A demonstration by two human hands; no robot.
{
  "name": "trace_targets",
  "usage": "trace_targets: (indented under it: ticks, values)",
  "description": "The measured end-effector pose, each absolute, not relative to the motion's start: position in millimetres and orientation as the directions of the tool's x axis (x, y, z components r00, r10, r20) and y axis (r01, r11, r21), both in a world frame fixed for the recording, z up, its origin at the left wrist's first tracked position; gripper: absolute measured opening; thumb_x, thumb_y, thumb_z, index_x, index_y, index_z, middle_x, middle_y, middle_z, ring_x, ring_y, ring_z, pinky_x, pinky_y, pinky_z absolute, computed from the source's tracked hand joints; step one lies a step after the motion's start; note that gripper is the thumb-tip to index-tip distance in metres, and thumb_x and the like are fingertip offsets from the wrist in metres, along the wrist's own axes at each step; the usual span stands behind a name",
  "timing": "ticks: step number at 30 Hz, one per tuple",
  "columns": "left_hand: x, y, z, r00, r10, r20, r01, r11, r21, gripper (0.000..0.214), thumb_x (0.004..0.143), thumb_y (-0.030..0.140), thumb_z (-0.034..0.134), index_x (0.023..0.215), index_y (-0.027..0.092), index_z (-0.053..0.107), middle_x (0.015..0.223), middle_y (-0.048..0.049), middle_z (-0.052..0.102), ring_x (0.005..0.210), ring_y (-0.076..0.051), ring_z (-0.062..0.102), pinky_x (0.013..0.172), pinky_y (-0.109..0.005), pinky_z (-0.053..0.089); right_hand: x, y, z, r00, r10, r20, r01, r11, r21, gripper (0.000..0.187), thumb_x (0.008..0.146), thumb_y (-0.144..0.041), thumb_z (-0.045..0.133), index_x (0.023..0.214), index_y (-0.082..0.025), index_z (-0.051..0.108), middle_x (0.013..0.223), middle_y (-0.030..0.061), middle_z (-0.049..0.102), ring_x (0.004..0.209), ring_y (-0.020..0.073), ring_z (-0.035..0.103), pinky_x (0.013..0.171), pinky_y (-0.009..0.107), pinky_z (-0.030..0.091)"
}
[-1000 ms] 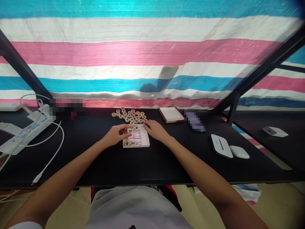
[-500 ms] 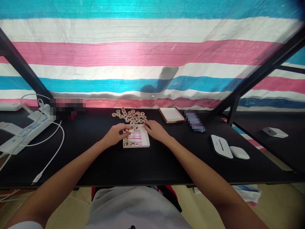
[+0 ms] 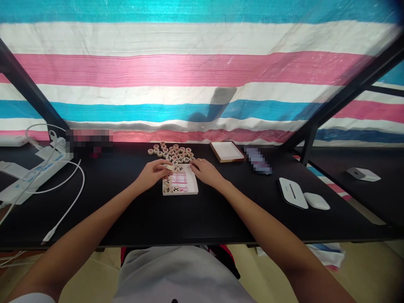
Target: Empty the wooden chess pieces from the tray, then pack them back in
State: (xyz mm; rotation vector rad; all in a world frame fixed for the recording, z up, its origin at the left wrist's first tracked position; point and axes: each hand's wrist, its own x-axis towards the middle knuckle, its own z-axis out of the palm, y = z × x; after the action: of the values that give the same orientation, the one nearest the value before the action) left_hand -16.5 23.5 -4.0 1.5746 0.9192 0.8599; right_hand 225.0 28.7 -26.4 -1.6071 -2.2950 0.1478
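Far left, a power strip (image 3: 47, 162) and white cable (image 3: 67, 198) lie on the black surface (image 3: 189, 219). The left hand (image 3: 153, 172) pinches one round game piece (image 3: 170, 167) between thumb and fingertips, above the far left corner of the small tray (image 3: 191, 187). Within the last second the piece has risen, so it is not seated among those in the tray. Loose pieces (image 3: 172, 152) lie just beyond. The right hand (image 3: 205, 171), fingers flat and empty, rests on the tray's far right edge. A shallow box (image 3: 226, 150) lies farther right.
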Motion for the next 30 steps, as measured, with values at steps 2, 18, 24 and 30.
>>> trace_targets:
  ticks: [2,18,24,30]
  values:
    - [-17.1,24.8,-1.7,0.406,0.913,0.028,0.014,-0.037,0.999,0.030,0.072,0.029,0.066,0.099,0.015,0.061,0.073,-0.0028,0.069,0.063,-0.014,0.061,0.069,-0.030,0.050,225.2,28.7,-26.5,-0.308,0.928,0.208,0.894,0.358,-0.271,0.026,0.095,-0.025,0.041,0.106,-0.015,0.062,0.100,0.0086,0.064,0.092,0.0190,0.057,0.084,0.027,0.040]
    - [-17.5,24.1,-1.8,0.526,0.851,0.000,0.120,-0.074,0.990,0.032,0.078,0.042,0.064,0.096,0.017,0.055,0.075,-0.0010,0.063,0.066,-0.014,0.063,0.064,-0.027,0.050,224.6,27.1,-25.4,-0.304,0.929,0.211,0.893,0.355,-0.276,0.027,0.095,-0.026,0.040,0.107,-0.016,0.062,0.100,0.0080,0.064,0.093,0.0197,0.056,0.085,0.028,0.040]
    - [-22.4,27.0,-8.1,0.518,0.838,0.170,0.349,-0.389,0.852,0.035,0.083,0.041,0.059,0.109,0.020,0.053,0.082,-0.0016,0.065,0.075,-0.016,0.064,0.070,-0.029,0.052,224.2,26.7,-23.6,-0.301,0.931,0.207,0.894,0.351,-0.277,0.026,0.095,-0.025,0.040,0.107,-0.016,0.062,0.101,0.0082,0.064,0.092,0.0197,0.056,0.085,0.028,0.040]
    - [-25.3,24.8,-2.7,0.682,0.499,0.534,0.332,-0.863,0.382,0.020,0.090,0.030,0.051,0.093,0.019,0.068,0.102,-0.0079,0.066,0.094,-0.018,0.060,0.086,-0.032,0.048,225.1,27.5,-24.9,-0.308,0.927,0.213,0.890,0.360,-0.279,0.025,0.095,-0.025,0.041,0.106,-0.015,0.062,0.100,0.0082,0.064,0.093,0.0196,0.056,0.084,0.028,0.040]
